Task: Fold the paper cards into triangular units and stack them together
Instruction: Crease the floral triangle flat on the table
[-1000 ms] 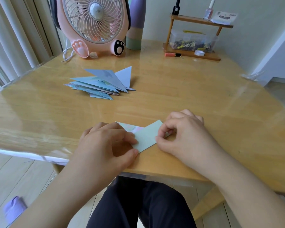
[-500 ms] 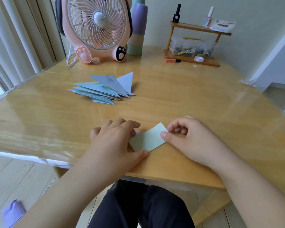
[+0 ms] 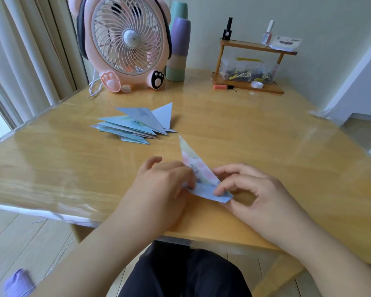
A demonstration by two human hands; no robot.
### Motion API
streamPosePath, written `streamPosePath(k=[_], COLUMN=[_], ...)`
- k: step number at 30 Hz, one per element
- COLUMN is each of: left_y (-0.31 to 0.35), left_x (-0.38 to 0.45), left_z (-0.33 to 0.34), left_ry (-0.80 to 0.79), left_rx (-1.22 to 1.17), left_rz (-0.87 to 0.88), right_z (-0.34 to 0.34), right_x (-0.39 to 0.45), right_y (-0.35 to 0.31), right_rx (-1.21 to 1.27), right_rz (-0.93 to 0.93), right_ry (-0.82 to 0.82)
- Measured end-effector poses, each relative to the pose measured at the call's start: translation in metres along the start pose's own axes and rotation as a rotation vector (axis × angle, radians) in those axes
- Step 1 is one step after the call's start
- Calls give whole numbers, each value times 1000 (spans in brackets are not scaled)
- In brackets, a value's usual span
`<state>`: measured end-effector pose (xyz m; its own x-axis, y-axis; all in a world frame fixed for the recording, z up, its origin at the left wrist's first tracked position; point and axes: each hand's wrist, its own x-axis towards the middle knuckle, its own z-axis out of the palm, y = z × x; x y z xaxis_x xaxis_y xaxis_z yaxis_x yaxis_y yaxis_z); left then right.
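1. A folded paper card (image 3: 198,174), already triangular, is held between the two hands at the near edge of the table (image 3: 266,146); its long axis runs from the near corner by the right hand up and away to a sharp tip that is raised off the table, beyond the left hand.
2. The pile of finished triangular units (image 3: 137,125) lies farther out, ahead and to the left of both hands, well apart from the card. The left hand is judged the nearer to it.
3. The near right corner of the card is pinched by the right hand (image 3: 251,191) between thumb and forefinger.
4. The card's left edge is gripped by the left hand (image 3: 165,181) with curled fingers.
5. The card is seen as pale blue with soft pink and white floral printing, thin and sharply creased.
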<state>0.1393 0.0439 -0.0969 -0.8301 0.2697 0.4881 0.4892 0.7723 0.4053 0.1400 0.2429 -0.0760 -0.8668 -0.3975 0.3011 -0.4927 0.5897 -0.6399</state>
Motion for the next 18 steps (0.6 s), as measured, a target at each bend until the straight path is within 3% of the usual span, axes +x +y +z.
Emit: streamPosePath(k=[7,14,18], left_y=[0,9,18], left_x=[-12,6,29], left_z=[0,-8,-10], left_ry=[-87,-184,1], left_rx=[-191,-368,-650], left_rz=[-128,-250,-424], right_z=[-6,-9,-13], right_x=[0,14,29], right_y=[8,6,1], right_rx=[189,398,573], right_rz=[195,244,199], right_ry=[-171,-144,-37])
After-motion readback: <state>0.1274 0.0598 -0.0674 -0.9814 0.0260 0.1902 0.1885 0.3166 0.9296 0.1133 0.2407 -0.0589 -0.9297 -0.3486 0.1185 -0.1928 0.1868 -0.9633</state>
